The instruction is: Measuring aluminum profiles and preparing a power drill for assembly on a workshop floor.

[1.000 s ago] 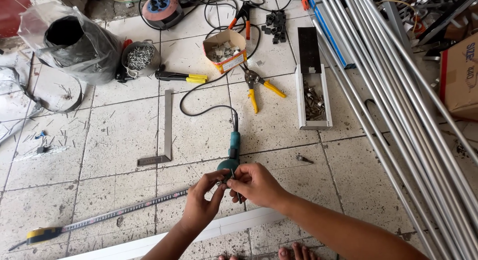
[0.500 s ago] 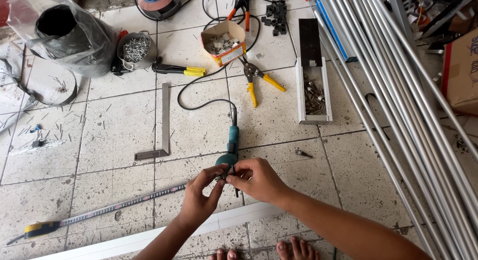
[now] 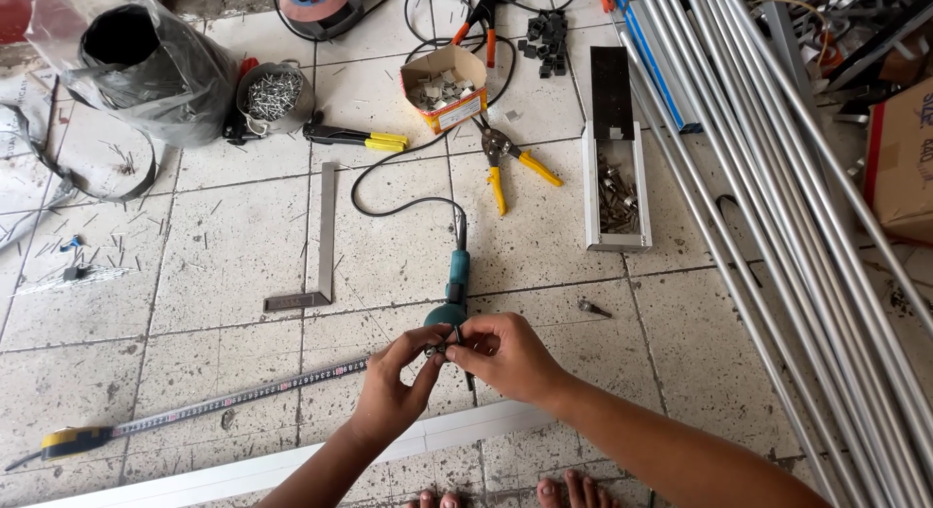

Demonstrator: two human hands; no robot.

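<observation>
I see both hands near, centre floor: left hand [image 3: 394,380] and right hand [image 3: 505,355] pinch the drill [image 3: 449,309] at its chuck, fingers closed. Far: pot [image 3: 275,95] holds rivets; box [image 3: 445,87] holds clips; tray [image 3: 615,192] holds screws.

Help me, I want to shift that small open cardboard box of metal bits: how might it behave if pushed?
The cardboard box would probably slide on the smooth tiled floor rather than roll. Its open top and loose contents suggest spilling if tipped. It likely feels heavy for its size, since it holds metal.
</observation>
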